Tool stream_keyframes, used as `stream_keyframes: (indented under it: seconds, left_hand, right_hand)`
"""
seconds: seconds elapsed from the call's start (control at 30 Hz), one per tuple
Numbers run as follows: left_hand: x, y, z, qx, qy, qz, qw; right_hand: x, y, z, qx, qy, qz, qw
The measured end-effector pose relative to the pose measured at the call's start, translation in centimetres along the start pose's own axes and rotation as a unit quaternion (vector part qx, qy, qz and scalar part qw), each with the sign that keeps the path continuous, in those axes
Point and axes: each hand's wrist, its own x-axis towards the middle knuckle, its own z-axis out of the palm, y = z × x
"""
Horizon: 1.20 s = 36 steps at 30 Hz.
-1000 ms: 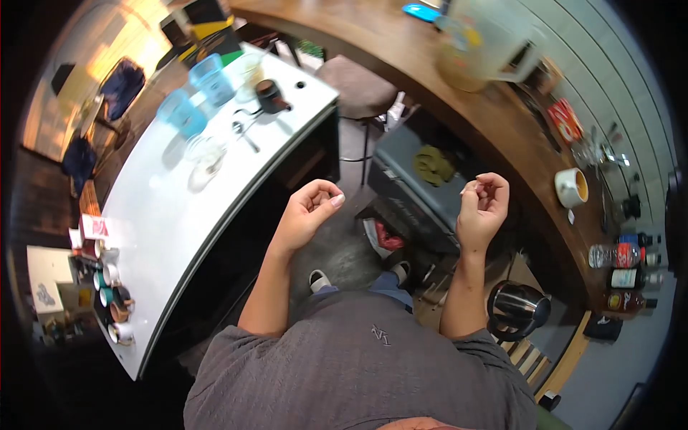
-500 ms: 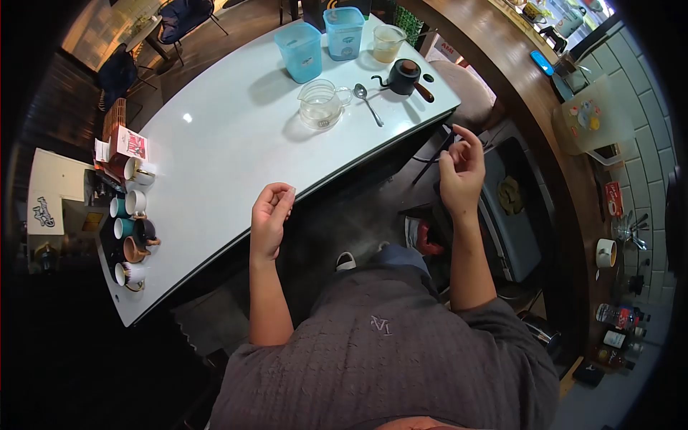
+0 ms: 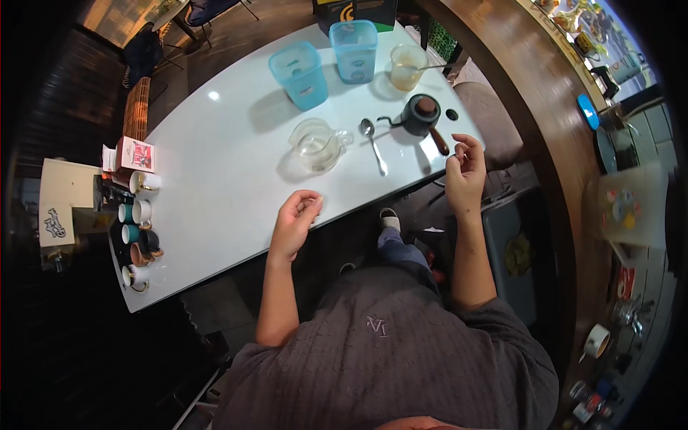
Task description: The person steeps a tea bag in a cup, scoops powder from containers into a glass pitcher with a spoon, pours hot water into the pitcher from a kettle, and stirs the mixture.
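Observation:
My left hand [image 3: 295, 223] is above the near edge of the white table [image 3: 215, 215], fingers curled in against the thumb, with nothing visible in it. Close to the wooden handle of a dark kettle [image 3: 418, 117], my right hand [image 3: 466, 172] hovers with loosely bent fingers apart, holding nothing. It does not appear to touch the handle. A clear glass server [image 3: 315, 145] stands left of the kettle, and a metal spoon [image 3: 375, 147] lies between them. Behind these are two blue plastic containers [image 3: 301, 77] and a clear cup [image 3: 406, 68] with pale liquid and a thin stick or handle leaning out.
Several mugs [image 3: 141, 212] line the table's left end, beside a red-and-white box [image 3: 135, 153]. A wooden counter [image 3: 534, 93] curves along my right. A stool [image 3: 487, 122] stands past the table's right corner. Under the counter is a grey bin [image 3: 512, 265].
My view has shifted as I come closer to the table. My right hand is now near the kettle handle, and my left hand has come over the table edge. The objects on the table have stayed put.

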Motion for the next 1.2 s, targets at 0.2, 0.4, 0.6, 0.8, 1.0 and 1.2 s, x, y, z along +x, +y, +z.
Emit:
stream_keyframes:
  seconds: [0.2, 0.4, 0.6, 0.8, 1.0, 1.2]
  left_hand:
    - [6.9, 1.5, 9.1, 0.005, -0.015, -0.053, 0.998]
    - [10.2, 1.9, 11.8, -0.105, 0.05, -0.095, 0.989]
    - [11.3, 0.4, 11.2, -0.249, 0.089, -0.091, 0.96]
    - [10.0, -0.2, 10.3, -0.201, 0.162, -0.079, 0.963]
    - [7.9, 0.5, 8.1, -0.234, 0.179, -0.045, 0.955]
    - [6.8, 1.7, 4.6, -0.165, 0.138, -0.06, 0.975]
  right_hand:
    - [8.7, 2.3, -3.6, -0.027, 0.042, -0.026, 0.998]
    - [13.6, 5.0, -3.9, 0.023, 0.011, 0.032, 0.999]
    - [16.3, 4.4, -0.9, 0.014, -0.069, 0.006, 0.998]
    - [17.5, 4.9, 1.0, -0.013, -0.046, 0.003, 0.999]
    - [18.1, 4.5, 2.8, -0.069, 0.019, 0.002, 0.997]
    - [18.2, 2.3, 3.4, -0.133, -0.023, -0.112, 0.985]
